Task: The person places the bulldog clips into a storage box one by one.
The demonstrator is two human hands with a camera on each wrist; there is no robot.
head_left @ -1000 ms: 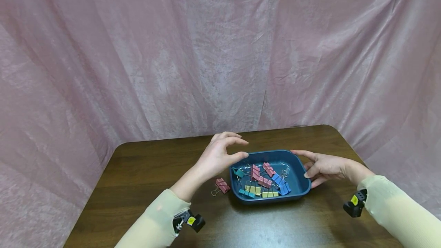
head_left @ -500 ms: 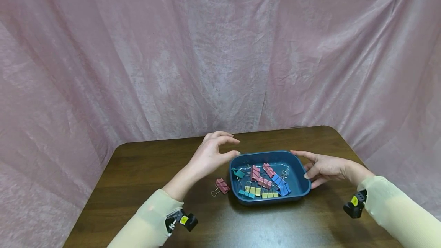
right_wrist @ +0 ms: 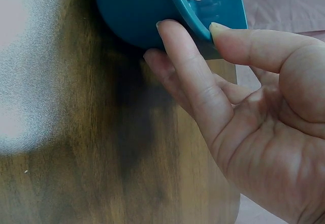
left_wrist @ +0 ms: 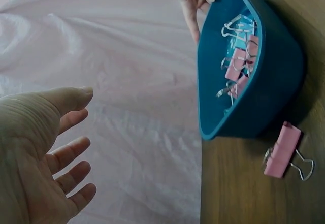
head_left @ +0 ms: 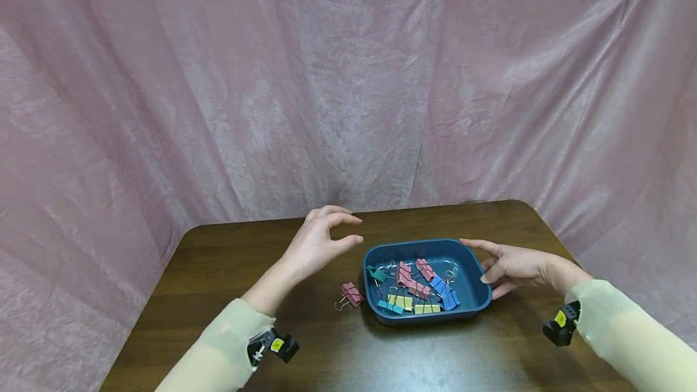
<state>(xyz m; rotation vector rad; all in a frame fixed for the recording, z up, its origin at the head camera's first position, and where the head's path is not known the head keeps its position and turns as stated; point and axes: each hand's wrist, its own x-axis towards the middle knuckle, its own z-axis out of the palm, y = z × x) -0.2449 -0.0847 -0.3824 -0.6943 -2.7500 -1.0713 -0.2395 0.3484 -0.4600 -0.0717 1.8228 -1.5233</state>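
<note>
A dark blue plastic box point(head_left: 474, 304) sits on the table with several binder clips in it: pink clips point(head_left: 418, 288), blue clips point(head_left: 445, 293), yellow clips point(head_left: 427, 308) and teal clips point(head_left: 390, 307). At its right end my right hand point(head_left: 514, 266) grips the rim, thumb over the edge and other fingers against the outer wall point(right_wrist: 132, 16). My left hand point(head_left: 313, 244) hovers left of the box, fingers spread apart from the thumb, holding nothing. One pink binder clip point(head_left: 351, 294) lies on the table beside the box's left end, also visible in the left wrist view point(left_wrist: 283, 150).
The brown wooden table point(head_left: 234, 283) has its far edge close to a pink curtain point(head_left: 337, 89) hanging behind it. Small black cameras ride on both wrists, the left wrist camera point(head_left: 274, 345) and the right wrist camera point(head_left: 561, 323).
My left hand has drawn back to the left, away from the box's left rim. The right hand, the box and the clips have stayed in place.
</note>
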